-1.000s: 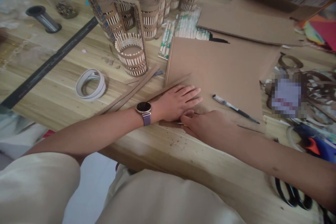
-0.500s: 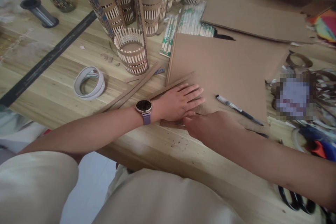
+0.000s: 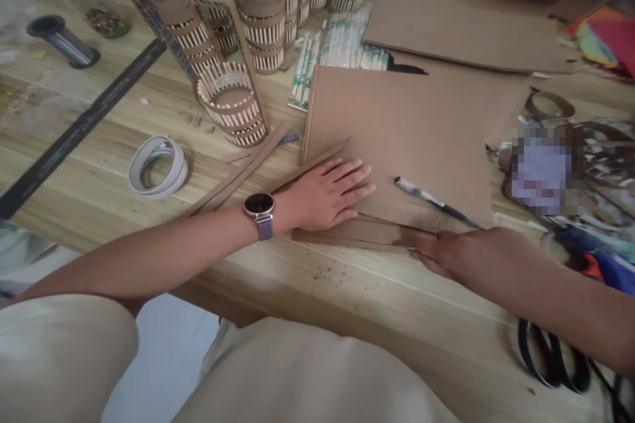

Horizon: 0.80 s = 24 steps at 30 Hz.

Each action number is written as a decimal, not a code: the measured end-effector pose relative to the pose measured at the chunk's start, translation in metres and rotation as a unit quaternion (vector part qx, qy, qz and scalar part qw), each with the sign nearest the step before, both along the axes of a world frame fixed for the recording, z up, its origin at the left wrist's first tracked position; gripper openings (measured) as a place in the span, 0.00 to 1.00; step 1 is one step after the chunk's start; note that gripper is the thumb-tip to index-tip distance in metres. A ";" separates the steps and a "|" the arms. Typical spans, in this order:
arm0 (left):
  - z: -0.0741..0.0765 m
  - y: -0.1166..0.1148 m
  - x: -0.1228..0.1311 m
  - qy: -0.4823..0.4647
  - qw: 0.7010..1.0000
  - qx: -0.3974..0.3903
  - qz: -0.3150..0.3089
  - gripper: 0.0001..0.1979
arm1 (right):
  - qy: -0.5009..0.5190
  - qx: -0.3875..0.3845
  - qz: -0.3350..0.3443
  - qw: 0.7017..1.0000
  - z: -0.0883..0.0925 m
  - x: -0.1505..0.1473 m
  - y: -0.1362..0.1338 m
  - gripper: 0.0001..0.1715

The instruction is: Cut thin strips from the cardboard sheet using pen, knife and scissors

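My left hand, with a watch on its wrist, lies flat with fingers spread on a brown cardboard sheet. A narrow cardboard strip lies under it and sticks out beyond it. My right hand is closed at the front edge of the sheet, its fingers blurred; what it grips is hidden. A dark line runs along the sheet near that edge, between the two hands. Just beyond my right hand, a pen lies on the cardboard.
A roll of tape lies to the left, near loose cardboard strips. Behind stand a stick-and-cardboard basket and several similar ones. Packets of sticks, another cardboard sheet and black-handled scissors lie around.
My right hand has slid to the right along the sheet's front edge, away from my left hand, baring the line there. My left hand stays flat on the cardboard. The view has shifted slightly.
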<state>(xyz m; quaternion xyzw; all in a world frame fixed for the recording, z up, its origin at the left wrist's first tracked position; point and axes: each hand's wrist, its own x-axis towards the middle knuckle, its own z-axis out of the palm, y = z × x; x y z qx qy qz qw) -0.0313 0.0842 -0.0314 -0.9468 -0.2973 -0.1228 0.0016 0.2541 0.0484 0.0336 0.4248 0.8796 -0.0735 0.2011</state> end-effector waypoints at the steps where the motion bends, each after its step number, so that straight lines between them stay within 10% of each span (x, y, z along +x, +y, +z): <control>1: 0.000 0.000 0.000 0.003 1.000 -0.001 0.002 0.27 | -0.025 -0.019 0.018 0.999 0.000 0.010 0.004 0.22; 6: 0.004 0.000 0.002 0.034 0.999 -0.010 0.015 0.27 | -0.050 -0.055 0.043 0.996 0.015 0.022 0.018 0.25; 15: 0.000 0.010 -0.005 0.032 0.999 0.012 -0.024 0.28 | -0.056 -0.049 0.077 0.994 0.023 -0.111 -0.005 0.18; 24: 0.000 0.010 -0.005 0.042 0.999 0.006 -0.024 0.27 | -0.085 0.012 0.121 0.989 0.010 -0.143 -0.008 0.14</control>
